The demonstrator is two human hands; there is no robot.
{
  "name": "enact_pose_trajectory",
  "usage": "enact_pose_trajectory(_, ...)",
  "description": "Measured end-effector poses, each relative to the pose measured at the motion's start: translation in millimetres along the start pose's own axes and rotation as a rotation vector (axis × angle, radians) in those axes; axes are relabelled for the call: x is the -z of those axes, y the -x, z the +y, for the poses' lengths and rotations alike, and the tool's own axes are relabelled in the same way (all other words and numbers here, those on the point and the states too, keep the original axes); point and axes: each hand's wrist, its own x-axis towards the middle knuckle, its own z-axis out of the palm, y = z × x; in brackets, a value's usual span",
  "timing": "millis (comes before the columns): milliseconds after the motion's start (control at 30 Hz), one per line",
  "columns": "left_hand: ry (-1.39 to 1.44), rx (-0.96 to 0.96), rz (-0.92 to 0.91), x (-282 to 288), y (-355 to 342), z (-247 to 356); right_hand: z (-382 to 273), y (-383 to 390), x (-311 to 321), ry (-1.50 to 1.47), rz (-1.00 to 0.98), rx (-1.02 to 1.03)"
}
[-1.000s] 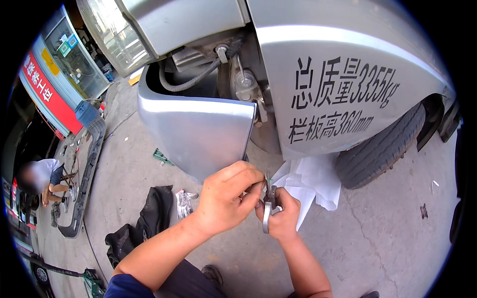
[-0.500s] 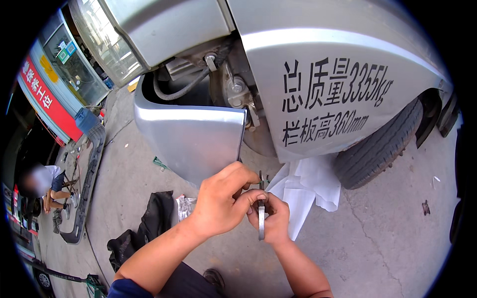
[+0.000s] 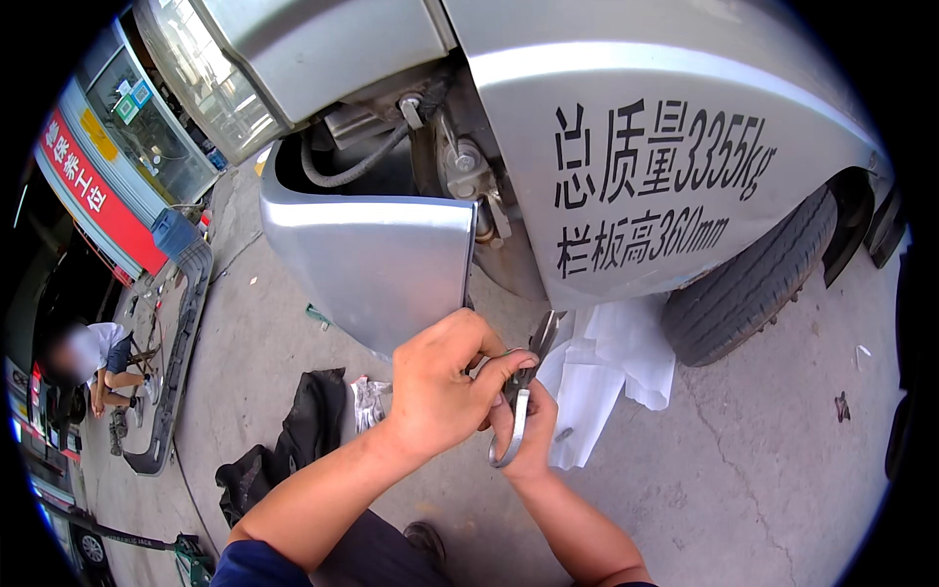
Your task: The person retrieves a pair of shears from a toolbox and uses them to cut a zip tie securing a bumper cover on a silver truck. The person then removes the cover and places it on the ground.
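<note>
The right hand (image 3: 528, 435) was clamped on the handles of a plier-like tool (image 3: 521, 403), its pale handle curving out below the fingers toward 7 o'clock and its narrow dark end pointing toward 1 o'clock. The left hand (image 3: 445, 382), at 9 o'clock of it, was pinched on the same tool, thumb laid over the dark part near its middle; whether a small piece sat under those fingertips could not be told. The two hands were together at the tool, held above the grey concrete ground (image 3: 665, 489).

From the tool, a silver bumper corner (image 3: 372, 264) stood at 10 o'clock, just beyond the left hand, with a bent hose (image 3: 357, 176) over its dark hollow. A silver body panel (image 3: 665, 284) bearing dark lettering filled 1 o'clock, a tyre (image 3: 758, 279) stood at 2, and crumpled white sheets (image 3: 602, 377) lay near 3 o'clock.

At 9 o'clock a pale glove (image 3: 370, 403) lay just beside black cloth (image 3: 308, 421). Farther out that way were a long dark strip (image 3: 179, 372) and a seated person (image 3: 112, 357); a blue container (image 3: 174, 233) was at 10 o'clock.
</note>
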Motion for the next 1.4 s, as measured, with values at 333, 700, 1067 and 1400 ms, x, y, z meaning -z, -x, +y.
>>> enact_pose_trajectory(333,0.173,-0.035,-0.021,-7.7,1.3,4.3,6.3,-13.2,22.2,-0.095,0.021,0.268)
enact_pose_trajectory(700,0.164,0.028,-0.116,-1.1,3.3,-10.1,3.9,-26.6,42.9,0.694,0.096,0.561)
enact_pose_trajectory(1067,0.037,0.064,-0.020,0.4,4.0,-4.5,-7.6,-29.0,38.2,0.802,0.119,0.550)
enact_pose_trajectory(1400,-0.063,0.005,0.033,-2.2,2.2,-2.8,-5.3,-28.9,40.9,0.820,0.166,0.518)
